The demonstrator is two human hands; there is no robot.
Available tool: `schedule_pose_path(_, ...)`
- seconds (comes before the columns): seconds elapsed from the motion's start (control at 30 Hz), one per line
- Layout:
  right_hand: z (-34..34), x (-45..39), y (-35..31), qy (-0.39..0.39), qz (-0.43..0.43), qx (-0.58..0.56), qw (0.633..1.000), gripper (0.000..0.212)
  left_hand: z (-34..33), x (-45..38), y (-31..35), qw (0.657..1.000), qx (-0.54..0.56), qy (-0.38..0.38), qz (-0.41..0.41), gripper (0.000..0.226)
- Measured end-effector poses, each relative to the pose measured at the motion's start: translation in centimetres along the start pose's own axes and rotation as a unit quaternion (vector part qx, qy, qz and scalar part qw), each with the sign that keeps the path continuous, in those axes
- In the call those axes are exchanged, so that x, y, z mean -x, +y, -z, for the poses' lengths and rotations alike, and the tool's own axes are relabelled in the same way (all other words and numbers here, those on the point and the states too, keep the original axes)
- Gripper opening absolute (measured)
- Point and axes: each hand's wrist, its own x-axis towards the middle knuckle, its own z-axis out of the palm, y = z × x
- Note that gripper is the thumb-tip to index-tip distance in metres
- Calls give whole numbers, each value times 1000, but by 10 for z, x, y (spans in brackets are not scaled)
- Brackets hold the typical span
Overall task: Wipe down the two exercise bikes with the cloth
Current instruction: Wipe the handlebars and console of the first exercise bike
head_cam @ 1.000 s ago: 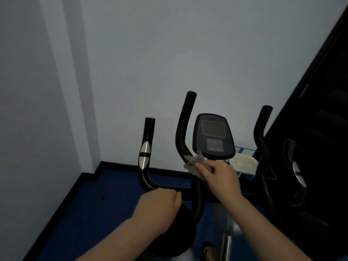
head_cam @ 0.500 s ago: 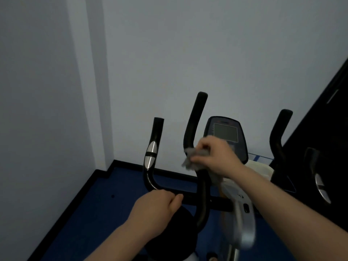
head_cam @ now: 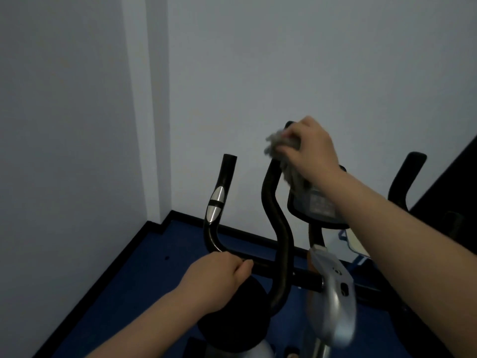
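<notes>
Against the pale grey wall (head_cam: 309, 60), in a corner with dark blue flooring (head_cam: 144, 267), stands the black exercise bike (head_cam: 280, 257) now being cleaned; only this one shows clearly, though dark shapes at the far right edge may belong to a second machine, which I cannot confirm. Its black horizontal crossbar (head_cam: 265, 264) carries a curved black inner handlebar (head_cam: 271, 202) rising in an S-shape, a shorter outer grip bearing silver pulse sensors (head_cam: 216, 202), and a dark oval display console (head_cam: 317, 208) partly hidden behind the right forearm. A silver-grey plastic frame cover (head_cam: 333, 301) slopes down beneath the console. The left hand (head_cam: 216, 277) has its fingers curled round the crossbar, most likely to steady the person while they lean forward. The right hand (head_cam: 309, 148) is clamped round the top of the curved handlebar with the crumpled grey cloth (head_cam: 284, 153) bunched under the fingers, so the fabric wraps the tube and rubs it on all sides; a loose tail of it hangs towards the console. Judging from this, the wipe has reached the bar's upper tip, with the other grips, the console and the rest of the job apparently not yet finished.
</notes>
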Motion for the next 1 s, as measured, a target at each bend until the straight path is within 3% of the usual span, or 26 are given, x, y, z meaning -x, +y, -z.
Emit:
schedule_pose_path(0.1, -20, -2, 3, 82, 7, -7, 997, 18, 0, 0, 0, 1000, -5, -3, -6, 44)
schedule_pose_path(0.23, -57, 37, 7, 28, -12, -53, 998, 14, 2, 4, 3, 1000, -22, 3, -6, 45)
schedule_pose_path(0.33, -40, 20, 8, -26, 22, -23, 999, 14, 4, 5, 5, 1000, -25, 1, -7, 45)
schedule_pose_path(0.47, -20, -1, 7, 81, 21, -2, 996, 15, 2, 3, 3, 1000, -11, 3, -2, 45)
schedule_pose_path(0.53, -39, 17, 6, 67, 14, -18, 997, 16, 1, 4, 1, 1000, -11, 9, -4, 47)
schedule_pose_path(0.73, -63, 65, -6, 10, -122, -205, 971, 11, 0, 5, 2, 999, -24, 29, -4, 49)
schedule_pose_path(0.87, -51, 39, -1, 105, -177, -244, 948, 10, -1, 3, 1, 1000, -5, 16, -5, 49)
schedule_pose_path(1.0, -65, 64, -10, 39, -193, -266, 944, 9, -1, 2, -1, 1000, 2, 18, -13, 49)
